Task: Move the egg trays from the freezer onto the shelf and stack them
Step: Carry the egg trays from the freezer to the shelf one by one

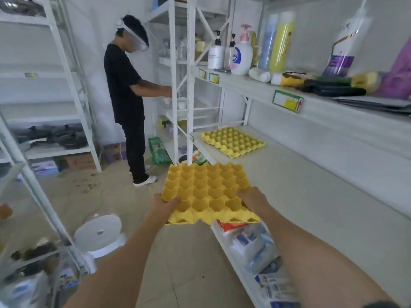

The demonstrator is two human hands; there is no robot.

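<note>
Left hand (165, 204) and right hand (252, 197) are gripping a yellow egg tray (206, 192). Another tray (233, 141) is lying at the shelf (300, 185) far corner. Cups should be aligning before lowering.

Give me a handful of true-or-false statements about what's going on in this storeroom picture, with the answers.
1. Both hands hold the same yellow egg tray. True: the left hand and right hand grip the near corners of the held egg tray.
2. The held tray is full of eggs. False: its cups are empty.
3. Another yellow tray already lies on the shelf. True: the shelf tray lies flat on the middle shelf.
4. The held tray is already stacked on that one. False: it is in the air, well short of it.
5. Nobody else is in the room. False: a person in black stands at the far shelves.
</note>
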